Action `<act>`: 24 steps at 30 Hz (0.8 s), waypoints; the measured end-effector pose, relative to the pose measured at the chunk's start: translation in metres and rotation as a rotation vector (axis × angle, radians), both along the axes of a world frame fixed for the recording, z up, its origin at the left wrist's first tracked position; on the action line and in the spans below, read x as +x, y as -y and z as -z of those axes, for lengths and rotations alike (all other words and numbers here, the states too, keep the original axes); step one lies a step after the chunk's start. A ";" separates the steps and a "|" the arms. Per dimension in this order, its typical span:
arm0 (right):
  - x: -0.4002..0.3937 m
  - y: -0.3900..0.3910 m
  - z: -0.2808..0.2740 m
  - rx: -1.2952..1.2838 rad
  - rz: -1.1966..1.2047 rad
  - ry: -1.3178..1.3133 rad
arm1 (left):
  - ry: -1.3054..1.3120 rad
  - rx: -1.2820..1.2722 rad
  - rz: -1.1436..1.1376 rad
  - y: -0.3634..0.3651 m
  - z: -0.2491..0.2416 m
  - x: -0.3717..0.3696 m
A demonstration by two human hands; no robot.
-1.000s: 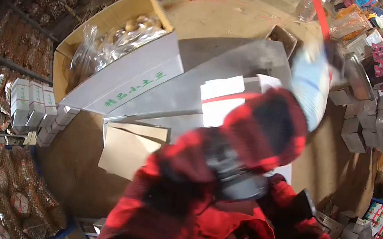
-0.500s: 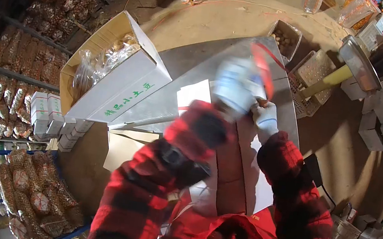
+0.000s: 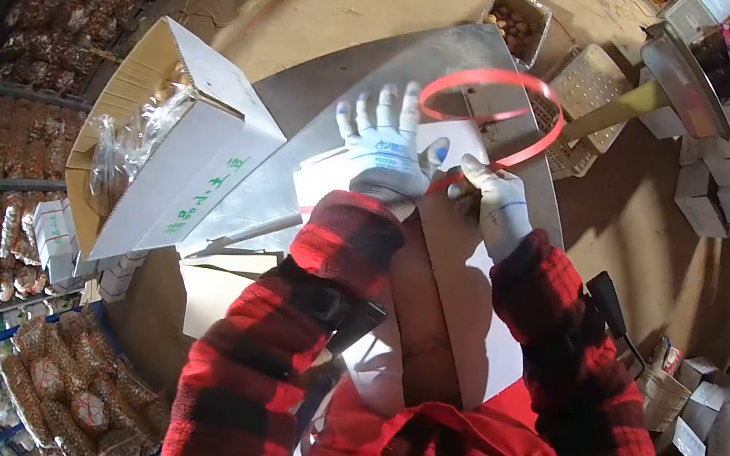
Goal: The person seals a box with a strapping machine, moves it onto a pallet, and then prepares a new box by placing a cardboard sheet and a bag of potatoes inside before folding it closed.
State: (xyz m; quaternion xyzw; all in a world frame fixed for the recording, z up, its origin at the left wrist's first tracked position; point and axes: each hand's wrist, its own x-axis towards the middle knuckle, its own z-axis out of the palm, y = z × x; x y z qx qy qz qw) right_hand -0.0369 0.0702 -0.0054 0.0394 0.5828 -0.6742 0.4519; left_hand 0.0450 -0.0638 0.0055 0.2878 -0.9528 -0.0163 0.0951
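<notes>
Red strap: thin flat plastic band, glossy, curled into 1 open loop above the far end of the white box. Loop is a wide oval, long axis running roughly left-right in view, slightly tilted down to the right. Both ends come down and converge at the right hand.

Right hand: knit work glove, white with a blue line at the cuff, fingers closed in a pinch on the strap where the loop ends meet, just beside the box's right edge.

Left hand: same glove type with blue print on the back, fingers spread and apart, palm flat down on the box top. Not gripping anything. Thumb points toward the right hand; the 2 hands are near but not touching.

White box: flat cardboard, matte, lies on the worktop, a bare grey metal sheet, smooth, dull sheen. Box long axis runs from the person outward; the near part is hidden by the red-black checked sleeves.

Left of it: large open carton, white outside with green lettering, brown inside, tipped on its side, holding clear crinkled bags. Far end of the worktop: small metal tray of brown round items. Right of that: perforated white basket.
</notes>
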 end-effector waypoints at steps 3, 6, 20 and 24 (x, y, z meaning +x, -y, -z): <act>-0.018 -0.021 0.014 -0.004 0.099 0.125 | 0.014 -0.075 -0.016 -0.002 -0.001 0.003; -0.058 -0.082 0.058 0.164 0.274 -0.027 | 0.050 -0.014 -0.026 0.001 0.006 -0.001; -0.203 -0.137 0.126 1.284 -0.546 -1.379 | 0.290 -0.091 0.065 -0.010 -0.007 -0.011; -0.332 -0.361 0.152 1.666 -0.598 -0.989 | 0.322 -0.103 0.076 -0.008 -0.001 -0.012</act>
